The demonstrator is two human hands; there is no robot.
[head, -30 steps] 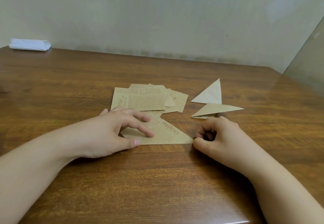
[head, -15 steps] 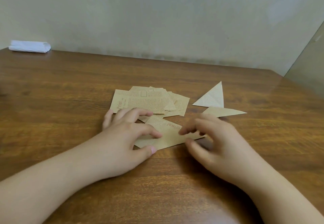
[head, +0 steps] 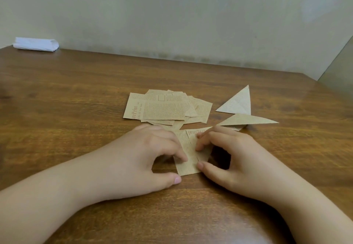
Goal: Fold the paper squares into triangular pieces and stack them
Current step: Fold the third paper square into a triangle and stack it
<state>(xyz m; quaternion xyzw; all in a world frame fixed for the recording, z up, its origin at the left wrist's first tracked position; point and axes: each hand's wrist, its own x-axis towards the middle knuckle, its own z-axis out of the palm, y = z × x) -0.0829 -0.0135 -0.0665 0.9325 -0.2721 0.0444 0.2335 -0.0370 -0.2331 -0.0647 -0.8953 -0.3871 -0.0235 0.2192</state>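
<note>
head view looks down on a wooden table (head: 76, 98) whose far edge runs along a pale wall (head: 172, 14), with the right corner cut off by a second wall. both hands work one piece of tan printed paper (head: 188, 159) near the front middle of the table. left hand (head: 145, 159) has its fingers curled down onto the paper's left side, thumb resting on the wood just below it. right hand (head: 235, 161) bends its fingers onto the paper's right part, thumb tip touching the lower right edge; whether it pinches or only presses i cannot tell. just behind the hands lies a loose pile of flat paper squares (head: 164, 108). to its right are two folded triangles (head: 238, 103), the nearer one (head: 248, 120) partly lifted and close to the right fingers. a white folded bundle (head: 36, 44) sits at the far left edge, well apart. bare wood lies open to the left and at the front
</note>
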